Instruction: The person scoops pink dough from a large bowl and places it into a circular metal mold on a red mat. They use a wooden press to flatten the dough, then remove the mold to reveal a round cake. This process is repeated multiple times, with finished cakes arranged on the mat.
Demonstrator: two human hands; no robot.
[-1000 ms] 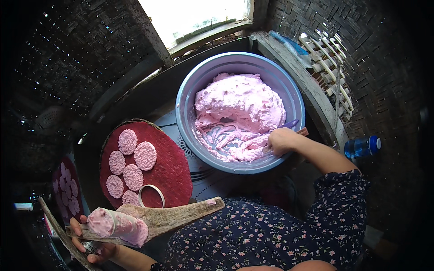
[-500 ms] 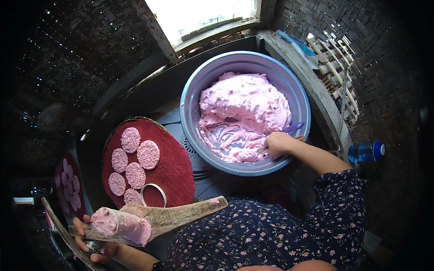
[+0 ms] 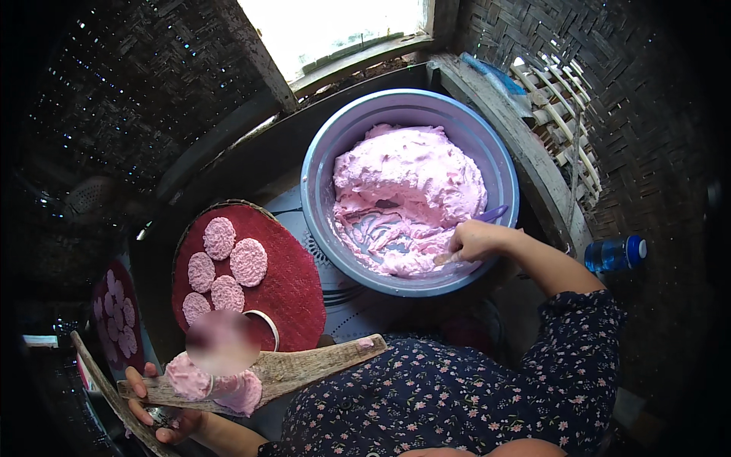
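My left hand (image 3: 156, 411), at the lower left, is wrapped round a wooden lever press (image 3: 312, 371). Pink dough (image 3: 186, 377) is packed in and smeared over the tube set in the press. My right hand (image 3: 478, 241) is closed inside the blue-grey basin (image 3: 316, 221), low on its right side. A slim light-coloured tool (image 3: 443, 260) pokes out of its fingers into the dough, most of it hidden by the hand. A big mound of pink dough (image 3: 411, 167) fills the basin's far part. By the right hand, a purple handle (image 3: 491, 214) leans on the basin wall.
Left of the basin, a round red tray (image 3: 293, 289) carries several textured pink discs (image 3: 248, 262) and a pale ring (image 3: 266, 327). A blurred patch hides its near part. Another red tray (image 3: 103, 305) with discs stands farther left. A blue bottle (image 3: 613, 254) lies at the right.
My right hand has shifted slightly within the basin, its wrist turning. The press in my left hand has barely moved. A blurred patch now covers the tray's near edge.
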